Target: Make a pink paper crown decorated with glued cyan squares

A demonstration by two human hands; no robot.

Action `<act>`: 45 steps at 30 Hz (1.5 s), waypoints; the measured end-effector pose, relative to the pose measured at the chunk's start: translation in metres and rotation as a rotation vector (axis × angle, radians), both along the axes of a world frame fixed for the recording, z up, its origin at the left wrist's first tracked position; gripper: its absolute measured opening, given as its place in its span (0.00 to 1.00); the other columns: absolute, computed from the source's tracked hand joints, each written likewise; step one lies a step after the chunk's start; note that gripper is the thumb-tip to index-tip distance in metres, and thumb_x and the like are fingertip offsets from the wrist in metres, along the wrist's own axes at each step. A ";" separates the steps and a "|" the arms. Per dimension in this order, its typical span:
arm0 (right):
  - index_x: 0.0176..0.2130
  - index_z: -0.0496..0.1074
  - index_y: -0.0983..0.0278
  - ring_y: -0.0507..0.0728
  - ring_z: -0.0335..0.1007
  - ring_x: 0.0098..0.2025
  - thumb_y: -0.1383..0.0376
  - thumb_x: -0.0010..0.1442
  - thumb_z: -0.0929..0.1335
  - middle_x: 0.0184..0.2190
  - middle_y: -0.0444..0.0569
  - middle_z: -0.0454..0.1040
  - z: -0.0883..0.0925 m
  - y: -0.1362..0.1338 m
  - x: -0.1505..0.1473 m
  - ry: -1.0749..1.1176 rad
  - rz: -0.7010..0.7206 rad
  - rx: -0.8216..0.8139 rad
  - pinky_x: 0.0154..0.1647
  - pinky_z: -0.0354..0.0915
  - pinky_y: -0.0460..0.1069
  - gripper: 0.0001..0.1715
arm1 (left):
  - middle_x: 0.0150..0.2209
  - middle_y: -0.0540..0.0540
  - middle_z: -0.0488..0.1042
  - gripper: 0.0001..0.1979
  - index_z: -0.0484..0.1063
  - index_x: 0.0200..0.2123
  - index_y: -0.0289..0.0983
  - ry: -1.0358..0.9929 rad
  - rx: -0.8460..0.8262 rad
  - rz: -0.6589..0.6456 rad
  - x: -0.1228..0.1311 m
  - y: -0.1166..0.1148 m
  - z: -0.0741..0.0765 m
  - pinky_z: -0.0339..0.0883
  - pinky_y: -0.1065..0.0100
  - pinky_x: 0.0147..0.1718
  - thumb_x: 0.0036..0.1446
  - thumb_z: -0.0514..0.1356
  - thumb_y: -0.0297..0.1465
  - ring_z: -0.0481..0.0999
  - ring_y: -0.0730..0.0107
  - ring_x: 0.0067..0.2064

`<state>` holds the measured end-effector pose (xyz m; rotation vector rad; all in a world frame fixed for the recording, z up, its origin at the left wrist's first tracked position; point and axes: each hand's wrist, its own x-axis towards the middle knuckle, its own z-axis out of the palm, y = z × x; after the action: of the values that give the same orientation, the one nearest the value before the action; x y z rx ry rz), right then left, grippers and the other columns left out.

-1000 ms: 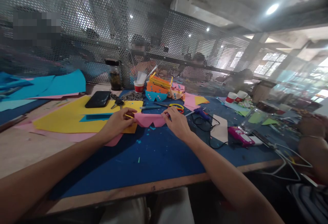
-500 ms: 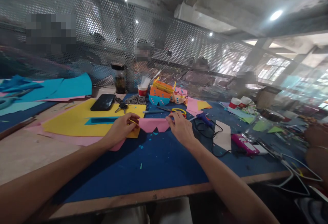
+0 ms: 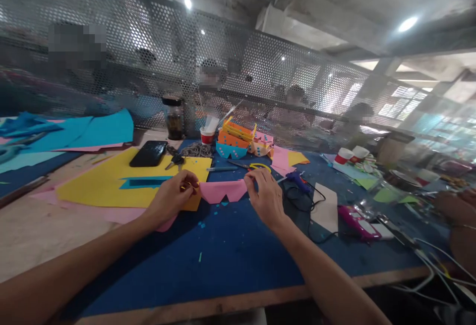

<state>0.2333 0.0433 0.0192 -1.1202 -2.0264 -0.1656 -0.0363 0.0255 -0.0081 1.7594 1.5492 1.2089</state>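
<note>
My left hand (image 3: pixel 175 196) is closed, with its fingertips pinching the left end of a pink paper eyeglass shape (image 3: pixel 223 191). This piece has a straight top edge and a small V notch at the bottom middle. My right hand (image 3: pixel 266 197) pinches its right end between thumb and fingers. The piece is held just above the blue table top (image 3: pixel 238 255). A small yellow bit shows at my left fingertips; what it belongs to is hidden. Behind lie scissors with yellow handles (image 3: pixel 260 166) and finished paper glasses (image 3: pixel 231 150) in blue and orange.
Yellow sheets (image 3: pixel 92 186), a black phone (image 3: pixel 148 153) and keys (image 3: pixel 175 159) lie left. A blue glue gun (image 3: pixel 298 181) with a black cord, a magenta device (image 3: pixel 359 222) and paper cups (image 3: pixel 344 155) are right. Another person's hand (image 3: pixel 455 208) is at far right. Perforated metal screen (image 3: pixel 241 77) behind.
Both hands and the pink paper piece appear slightly lower in view, as does much of the table, since the camera has shifted. The grip on both ends stays the same.
</note>
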 end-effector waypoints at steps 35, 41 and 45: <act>0.42 0.72 0.61 0.57 0.70 0.46 0.61 0.73 0.60 0.41 0.51 0.74 0.008 0.017 0.015 0.092 -0.045 0.048 0.49 0.63 0.51 0.14 | 0.35 0.45 0.76 0.12 0.79 0.42 0.37 0.744 -0.048 0.142 -0.118 0.037 0.012 0.64 0.60 0.48 0.53 0.63 0.30 0.74 0.55 0.41; 0.42 0.72 0.61 0.57 0.71 0.47 0.60 0.73 0.60 0.42 0.50 0.75 0.010 0.012 0.011 0.099 -0.022 0.045 0.52 0.63 0.52 0.13 | 0.32 0.48 0.78 0.09 0.78 0.36 0.38 0.691 -0.040 0.223 -0.115 0.034 0.027 0.65 0.63 0.42 0.55 0.63 0.36 0.73 0.64 0.34; 0.44 0.72 0.61 0.57 0.71 0.47 0.60 0.72 0.61 0.43 0.50 0.76 0.011 0.010 0.010 0.158 0.010 0.029 0.53 0.63 0.53 0.12 | 0.36 0.47 0.80 0.14 0.77 0.39 0.37 0.387 0.070 0.197 -0.100 0.023 0.046 0.67 0.65 0.40 0.55 0.63 0.39 0.76 0.64 0.37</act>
<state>0.2430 0.0530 0.0303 -1.0710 -1.8842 -0.0975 -0.1361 0.0483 0.0375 2.0143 1.9601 1.0637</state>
